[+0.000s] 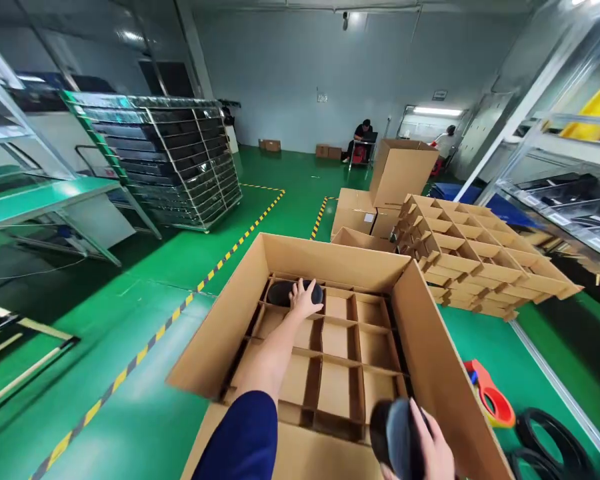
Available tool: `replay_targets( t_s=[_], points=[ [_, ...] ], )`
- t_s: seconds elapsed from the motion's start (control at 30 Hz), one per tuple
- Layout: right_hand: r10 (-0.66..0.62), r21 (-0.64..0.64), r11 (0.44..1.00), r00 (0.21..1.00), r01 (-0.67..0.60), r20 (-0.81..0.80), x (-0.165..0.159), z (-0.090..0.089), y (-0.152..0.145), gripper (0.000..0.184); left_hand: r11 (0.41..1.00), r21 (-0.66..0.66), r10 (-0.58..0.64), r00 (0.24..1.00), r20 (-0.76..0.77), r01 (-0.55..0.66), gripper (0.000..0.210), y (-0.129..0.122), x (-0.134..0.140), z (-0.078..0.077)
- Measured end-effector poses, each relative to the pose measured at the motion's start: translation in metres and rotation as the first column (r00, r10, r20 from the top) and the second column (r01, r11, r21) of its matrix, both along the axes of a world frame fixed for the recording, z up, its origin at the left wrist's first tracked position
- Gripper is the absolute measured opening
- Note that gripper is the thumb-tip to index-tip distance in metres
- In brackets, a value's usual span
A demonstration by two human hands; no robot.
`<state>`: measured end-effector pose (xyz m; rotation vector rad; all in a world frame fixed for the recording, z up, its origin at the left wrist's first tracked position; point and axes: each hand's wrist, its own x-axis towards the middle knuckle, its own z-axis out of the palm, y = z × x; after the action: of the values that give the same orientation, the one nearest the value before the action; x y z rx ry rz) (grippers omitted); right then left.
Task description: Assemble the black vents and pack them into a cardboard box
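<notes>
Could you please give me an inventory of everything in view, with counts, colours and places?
Open box: one, brown, centre
Divider grid: one, brown, inside the open box
Black items: at least three, black, grid's back row and lower right
Stacked dividers: one stack, brown, right
Cartons: several, brown, beyond the open box
Tape dispenser: one, red, lower right
Loops: at least one, black, lower right
Tray rack: one, black trays, back left
Workbench: one, green-topped, left
Bin: one, yellow, upper right
Floor markings: several, yellow-black, left and centre
Floor: one, green, throughout
People: at least two, background
Sleeve: one, dark blue, left arm
Left hand: one, bare, at grid's back row
Right hand: one, bare, lower right, holding black item
</notes>
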<state>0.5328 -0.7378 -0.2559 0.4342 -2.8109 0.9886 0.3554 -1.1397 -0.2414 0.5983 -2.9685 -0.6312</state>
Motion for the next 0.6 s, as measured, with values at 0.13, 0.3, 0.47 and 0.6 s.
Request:
replay_targets(
  t_s=[0.13, 0.3, 0.47, 0.6],
  points=[
    [0.136, 0.090, 0.987, 0.990, -0.132, -0.039, -0.111, 0.008, -0.117, 0.099, 0.994, 0.003, -0.113, 0.993, 0.045, 0.113, 0.098, -0.016, -0.028, -0.030],
    [0.109, 0.329, 0.938, 0.994, -0.111, 0.025, -0.236, -0.019, -0.212, 0.099, 0.981, 0.009, -0.193, 0.980, 0.038, 0.193, 0.104, -0.021, -0.038, -0.059],
    [0.115, 0.485, 0.861, 0.987, -0.154, 0.110, -0.270, -0.070, -0.234, 0.103, 0.964, -0.017, -0.264, 0.964, -0.002, 0.264, 0.092, -0.027, -0.032, -0.082],
    [0.106, 0.546, 0.827, 0.991, -0.133, 0.082, -0.259, -0.102, -0.229, 0.089, 0.948, -0.087, -0.313, 0.948, -0.060, 0.308, 0.073, -0.028, -0.024, -0.094]
  ],
)
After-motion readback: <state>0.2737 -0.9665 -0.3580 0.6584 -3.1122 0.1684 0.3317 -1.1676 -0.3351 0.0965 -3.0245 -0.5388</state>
